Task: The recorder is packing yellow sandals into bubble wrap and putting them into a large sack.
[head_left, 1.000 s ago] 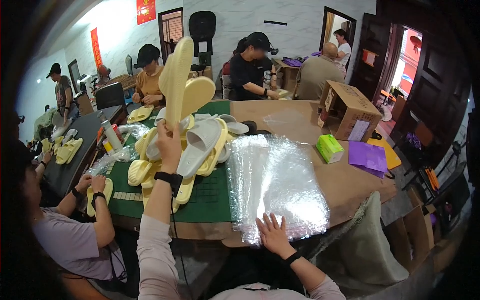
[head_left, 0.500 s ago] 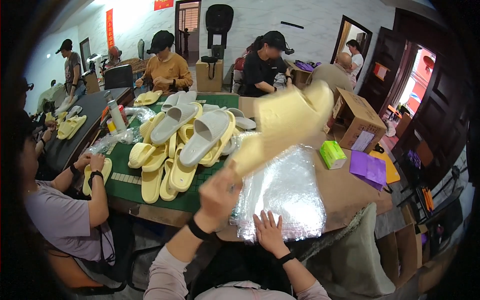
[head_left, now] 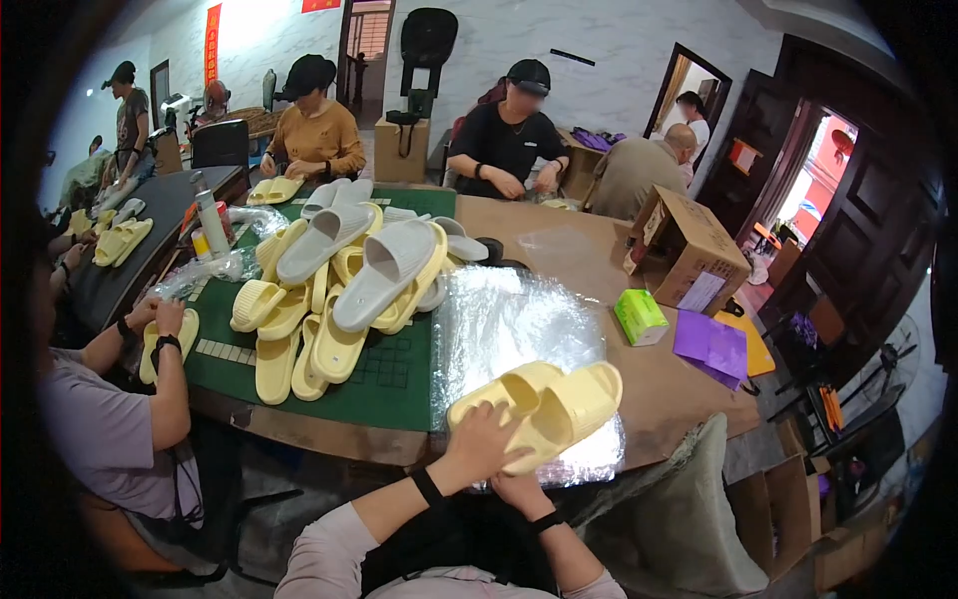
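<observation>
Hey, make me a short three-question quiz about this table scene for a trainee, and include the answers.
1. What is the left hand holding?
2. True or false: the small green carton stands to the right of the clear plastic bags.
3. Fill in: the pile of slides lies on a mat coloured ____.

Key: 1. A pair of yellow slide sandals. 2. True. 3. Green.

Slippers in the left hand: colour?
The slippers are pale yellow; best seen in the head view.
</observation>
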Motion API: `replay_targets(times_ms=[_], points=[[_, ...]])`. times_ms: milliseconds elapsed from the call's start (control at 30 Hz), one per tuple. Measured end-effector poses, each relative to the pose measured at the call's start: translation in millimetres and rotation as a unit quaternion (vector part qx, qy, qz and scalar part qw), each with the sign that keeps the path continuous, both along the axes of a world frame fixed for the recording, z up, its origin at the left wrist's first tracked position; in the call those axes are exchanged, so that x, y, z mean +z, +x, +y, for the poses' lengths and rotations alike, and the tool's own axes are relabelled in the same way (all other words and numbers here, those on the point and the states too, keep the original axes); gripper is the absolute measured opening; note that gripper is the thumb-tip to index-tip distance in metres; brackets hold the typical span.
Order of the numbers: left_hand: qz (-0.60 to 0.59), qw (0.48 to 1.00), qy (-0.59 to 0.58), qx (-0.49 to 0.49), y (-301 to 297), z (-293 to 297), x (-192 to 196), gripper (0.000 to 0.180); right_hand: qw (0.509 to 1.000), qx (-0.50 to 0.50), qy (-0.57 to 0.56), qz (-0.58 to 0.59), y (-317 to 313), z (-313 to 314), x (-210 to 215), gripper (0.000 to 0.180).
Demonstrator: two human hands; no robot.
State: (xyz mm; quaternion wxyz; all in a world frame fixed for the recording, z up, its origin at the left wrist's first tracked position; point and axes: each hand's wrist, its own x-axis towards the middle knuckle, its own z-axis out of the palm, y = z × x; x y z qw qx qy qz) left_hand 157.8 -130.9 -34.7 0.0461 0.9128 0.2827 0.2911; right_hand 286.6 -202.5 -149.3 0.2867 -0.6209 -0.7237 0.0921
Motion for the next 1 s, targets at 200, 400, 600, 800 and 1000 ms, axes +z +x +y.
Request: replay_targets(times_ms=[200, 400, 600, 800, 1000], points=[[0.006, 0.994, -0.062, 0.085, -6, 26, -60, 0.061, 0.997, 0.043, -0.033, 0.052, 12, 4, 5, 0.053], [0.025, 0.986, 0.004, 0.167, -8, 17, -61, 0.058, 0.989, 0.112, -0.097, -0.004, 32, -17, 9, 0.066], [-0.015, 0.971, -0.120, 0.208, -4, 6, -35, 0.081, 0.956, 0.040, -0.140, 0.256, 49, -49, 10, 0.050], [-0.126, 0.925, -0.329, 0.138, 12, -9, -8, 0.099, 0.941, 0.059, -0.177, 0.281, 51, -38, 13, 0.052], [-0.309, 0.701, -0.636, 0.090, 29, -21, -25, 0.084, 0.958, 0.112, -0.241, 0.105, 58, -27, 17, 0.054]])
